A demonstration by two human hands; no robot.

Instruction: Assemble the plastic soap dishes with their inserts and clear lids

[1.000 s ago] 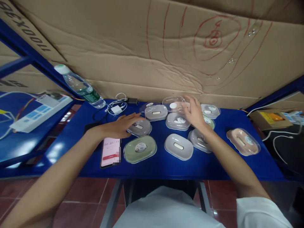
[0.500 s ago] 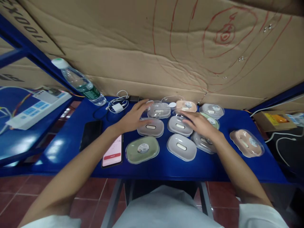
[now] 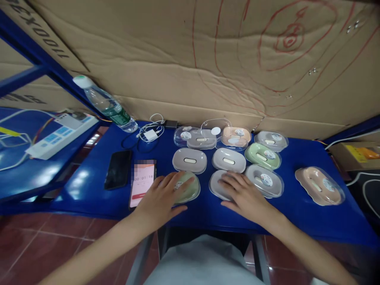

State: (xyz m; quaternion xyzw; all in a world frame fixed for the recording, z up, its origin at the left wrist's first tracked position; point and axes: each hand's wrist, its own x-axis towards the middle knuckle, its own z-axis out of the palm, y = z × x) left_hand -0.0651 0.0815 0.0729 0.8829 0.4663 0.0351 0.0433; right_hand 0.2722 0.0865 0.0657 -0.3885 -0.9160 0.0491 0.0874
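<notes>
My left hand point(image 3: 162, 198) lies over a green oval soap dish point(image 3: 194, 190) with its fingers spread. Part of the dish and its label are covered by those fingers. Over the left end of a grey soap dish point(image 3: 216, 186) rests my right hand point(image 3: 245, 198), fingers outstretched and slightly apart. I cannot tell how firmly either hand touches. Just behind stand two more grey soap dishes, one on the left point(image 3: 189, 161) and one on the right point(image 3: 228, 160). A lidded grey dish point(image 3: 265, 181) and a lidded green dish point(image 3: 263, 155) are right of my right hand.
Along the back are clear lids point(image 3: 184, 136), an orange dish point(image 3: 236, 136) and grey dishes. Another orange dish point(image 3: 319, 186) sits far right. To the left are a lit phone point(image 3: 139, 186), a dark phone point(image 3: 118, 169), a charger cable point(image 3: 151, 135), a water bottle point(image 3: 109, 105) and a power strip point(image 3: 62, 136).
Both hands have drawn back toward me from the rear dishes, the left now over the front green dish, the right over the front grey one. The clear lids behind show more fully.
</notes>
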